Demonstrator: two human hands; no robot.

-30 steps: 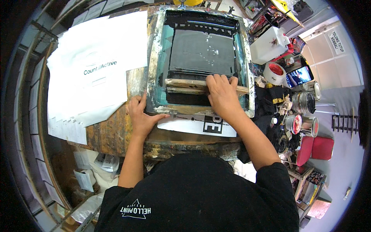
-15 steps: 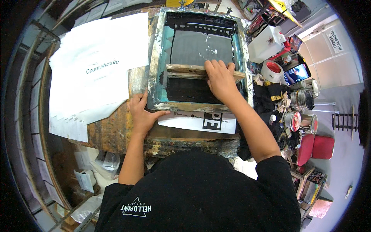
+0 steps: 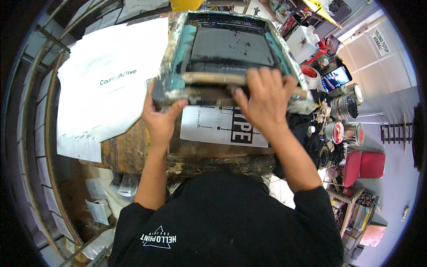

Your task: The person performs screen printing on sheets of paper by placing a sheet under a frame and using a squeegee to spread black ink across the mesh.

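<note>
A paint-stained screen printing frame (image 3: 165,62) is tilted over the table, its near edge raised. Its near left corner is in the grip of my left hand (image 3: 159,122), thumb along the front and fingers at the side. My right hand (image 3: 269,100) is closed on a wooden squeegee (image 3: 213,78) lying across the near end of the frame, slightly blurred by motion. Black ink coats parts of the mesh (image 3: 231,44). Under the raised edge a white sheet (image 3: 202,129) with black printing shows; its far part is hidden by the frame.
Left of the frame, a spread stack of white printed sheets (image 3: 113,98) covers the worn wooden table (image 3: 126,153). Along the right stand ink cans (image 3: 354,133), a white jug (image 3: 303,44), a lit phone (image 3: 336,79) and dark rags. A red chair (image 3: 371,164) is farther right.
The frame's near edge has come up from the table, and more of the printed sheet shows. My left hand has moved from the tabletop onto the frame corner. The right hand still holds the squeegee.
</note>
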